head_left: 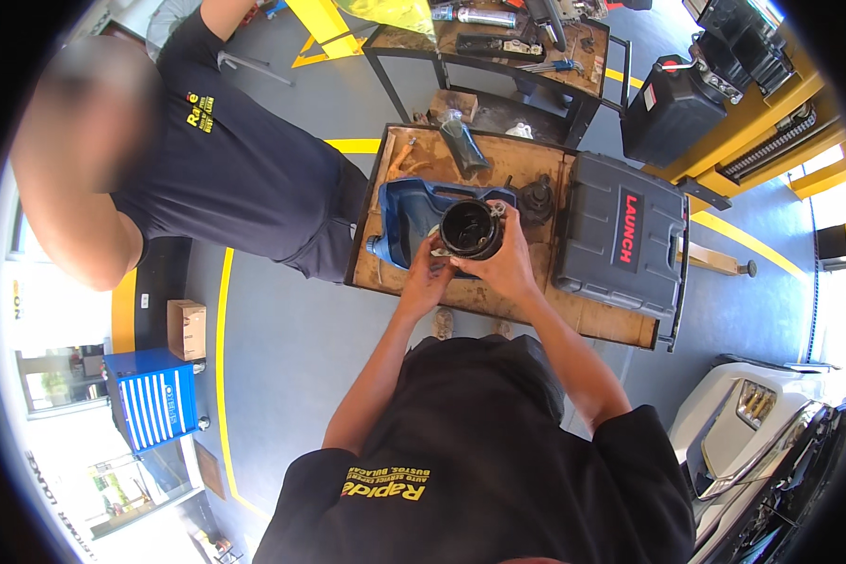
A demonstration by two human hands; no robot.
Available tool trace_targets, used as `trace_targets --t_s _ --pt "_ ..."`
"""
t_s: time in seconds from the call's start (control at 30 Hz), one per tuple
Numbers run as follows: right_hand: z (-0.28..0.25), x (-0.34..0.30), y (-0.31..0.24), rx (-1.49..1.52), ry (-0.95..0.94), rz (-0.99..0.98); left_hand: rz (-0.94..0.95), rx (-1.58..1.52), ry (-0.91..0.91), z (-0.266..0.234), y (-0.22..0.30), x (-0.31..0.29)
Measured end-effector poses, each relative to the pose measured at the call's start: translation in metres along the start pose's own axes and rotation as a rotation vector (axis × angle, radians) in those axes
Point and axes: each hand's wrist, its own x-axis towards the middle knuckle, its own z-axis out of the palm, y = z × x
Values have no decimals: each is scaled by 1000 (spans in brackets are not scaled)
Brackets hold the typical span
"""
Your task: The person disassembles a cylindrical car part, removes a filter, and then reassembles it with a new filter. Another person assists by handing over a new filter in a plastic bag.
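Both hands hold a black, hollow, round housing [471, 229], its open mouth facing up. My right hand [509, 259] wraps its right and near side, with a small metal fitting by the fingertips at the rim. My left hand [427, 278] grips its lower left edge, fingers closed; a scrap of something pale shows there, too small to name. Beneath lies a blue plastic jug cut open as a basin [394, 202]. To the right of the basin stands a black knobbed part [538, 199]. A dark translucent cup [465, 148] lies behind the basin.
A worn wooden cart top [526, 305] bears all this, with a grey tool case [622, 235] at right and an orange-handled tool [401, 153] at far left. Another cart [587, 70] with tools stands behind. A co-worker [244, 179] stands close on the left, one arm raised.
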Motion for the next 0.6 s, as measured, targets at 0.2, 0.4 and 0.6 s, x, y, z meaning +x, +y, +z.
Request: trace_targets --t_s 0.2,0.4,0.6 --pt "-3 2 5 90 43 25 -2 36 73 9 -11 -2" --pt "-7 4 2 -64 -20 -31 48 -14 108 14 -28 -11" --pt "-6 13 0 87 72 -3 -27 -27 107 16 -3 -18"
